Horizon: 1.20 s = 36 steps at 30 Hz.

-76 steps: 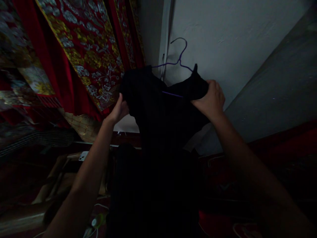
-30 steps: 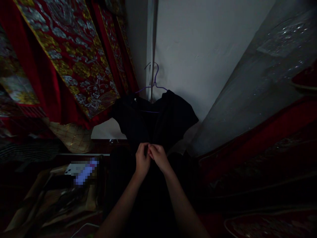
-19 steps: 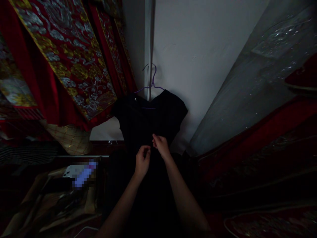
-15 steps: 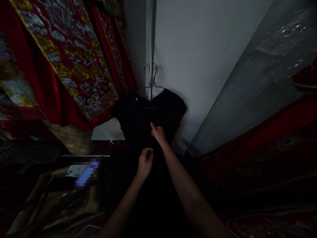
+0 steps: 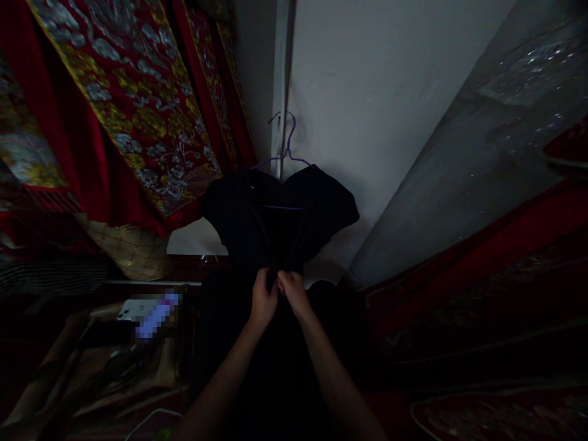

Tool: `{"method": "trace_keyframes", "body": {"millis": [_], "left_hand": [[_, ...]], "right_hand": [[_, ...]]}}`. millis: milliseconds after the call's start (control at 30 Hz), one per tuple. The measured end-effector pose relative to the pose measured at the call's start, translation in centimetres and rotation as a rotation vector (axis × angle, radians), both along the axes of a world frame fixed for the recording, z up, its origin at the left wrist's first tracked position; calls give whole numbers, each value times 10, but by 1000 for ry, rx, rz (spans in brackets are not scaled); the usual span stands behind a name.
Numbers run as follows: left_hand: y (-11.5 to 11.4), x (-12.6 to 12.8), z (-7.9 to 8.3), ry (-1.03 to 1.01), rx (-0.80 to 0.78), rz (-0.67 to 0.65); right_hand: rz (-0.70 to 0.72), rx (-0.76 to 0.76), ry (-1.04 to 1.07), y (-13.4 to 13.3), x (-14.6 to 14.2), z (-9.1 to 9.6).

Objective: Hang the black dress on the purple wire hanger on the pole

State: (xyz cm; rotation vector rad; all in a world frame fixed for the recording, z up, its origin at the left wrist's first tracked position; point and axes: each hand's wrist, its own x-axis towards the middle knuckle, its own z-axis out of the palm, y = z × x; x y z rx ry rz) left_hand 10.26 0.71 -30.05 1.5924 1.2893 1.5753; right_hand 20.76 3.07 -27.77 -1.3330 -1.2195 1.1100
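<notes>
A black short-sleeved garment hangs from a purple wire hanger against the wall. Its neckline gapes, and the hanger's lower bar shows inside it. Low on the garment's front, my left hand is closed on the dark cloth. Close beside it, almost touching, my right hand pinches the cloth too, at the foot of the V-shaped opening. In this dim light I cannot make out any fastening between the fingers.
Red embroidered garments hang at the left. Below them stand a wooden chair and a white phone beside a blurred-out patch. A sheer sequined fabric and red cloth fill the right. The pale wall rises behind.
My right hand has come down the garment to join my left, and both have closed on its front. The neckline is pulled wider into a V, and the sleeves are spread further.
</notes>
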Motion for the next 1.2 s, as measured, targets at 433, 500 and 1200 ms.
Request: {"method": "trace_keyframes", "body": {"millis": [433, 500, 1200], "left_hand": [[-22, 1, 42, 82, 79, -2], [-23, 4, 43, 99, 88, -24], [62, -21, 169, 184, 461, -48]], "right_hand": [[249, -134, 293, -36, 16, 62], [335, -173, 272, -28, 26, 69], [183, 377, 134, 50, 20, 228]]}}
